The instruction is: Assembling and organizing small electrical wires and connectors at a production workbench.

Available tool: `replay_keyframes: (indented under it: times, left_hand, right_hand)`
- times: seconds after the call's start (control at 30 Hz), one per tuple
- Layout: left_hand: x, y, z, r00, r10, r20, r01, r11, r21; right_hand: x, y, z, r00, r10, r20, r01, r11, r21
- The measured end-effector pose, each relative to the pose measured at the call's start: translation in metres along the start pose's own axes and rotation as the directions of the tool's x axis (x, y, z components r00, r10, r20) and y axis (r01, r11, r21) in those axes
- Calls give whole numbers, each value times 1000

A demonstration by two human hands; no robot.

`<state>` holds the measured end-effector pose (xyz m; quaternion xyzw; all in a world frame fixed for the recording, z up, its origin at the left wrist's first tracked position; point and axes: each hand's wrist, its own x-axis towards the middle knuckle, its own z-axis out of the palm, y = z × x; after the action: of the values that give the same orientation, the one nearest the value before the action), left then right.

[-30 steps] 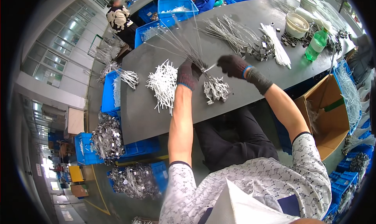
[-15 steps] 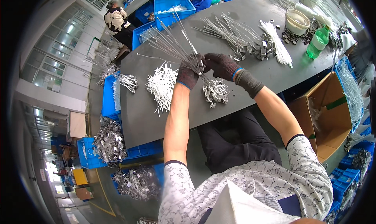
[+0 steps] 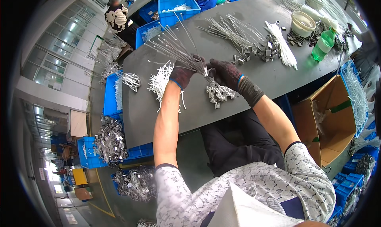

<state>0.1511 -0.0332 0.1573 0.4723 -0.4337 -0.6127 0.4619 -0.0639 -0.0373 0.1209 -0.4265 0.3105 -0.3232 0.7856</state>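
Both of my hands wear dark knitted gloves with blue cuff edges. My left hand (image 3: pixel 183 71) is closed about a bundle of thin grey cables (image 3: pixel 178 49), whose loose ends fan out toward the far left. The bundle narrows near a pale band, and its white and metal end pieces (image 3: pixel 218 93) rest on the table toward me. Just right of the narrow part, my right hand (image 3: pixel 227 73) has its fingers bent in; what they pinch is hidden. Beside my left hand lies a pile of short white strips (image 3: pixel 159 84), partly covered by that hand and forearm.
The grey table (image 3: pixel 139 128) also bears loose cables with dark square ends (image 3: pixel 254 52), white strips (image 3: pixel 281 44), a tub (image 3: pixel 302 24) and a green bottle (image 3: pixel 323 44). Blue bins (image 3: pixel 178 13) stand around it. A cardboard box (image 3: pixel 327 120) is at right; another person (image 3: pixel 118 19) stands far left.
My left hand has shifted slightly left and lower, over the edge of the white strips. My right hand has drawn down and a little apart from the left. Some strips are displaced.
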Motion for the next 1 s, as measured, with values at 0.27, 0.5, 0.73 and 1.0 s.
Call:
replay_keyframes:
  times: [0.27,0.5,0.73,1.0]
  left_hand:
    - [-1,-17,7,719,618,319,-401,-6,916]
    - [-11,-60,7,833,471,-288,-312,832,459]
    - [4,-68,9,927,86,-365,-294,770,-566]
    - [22,-22,10,999,-43,32,42,998,45]
  right_hand:
    - [18,3,-9,981,-47,187,79,983,-168]
    - [14,15,-14,887,-436,-149,249,725,-642]
    - [12,14,-41,885,-460,-72,229,564,-794]
    - [24,-39,-15,587,-745,316,492,18,-870]
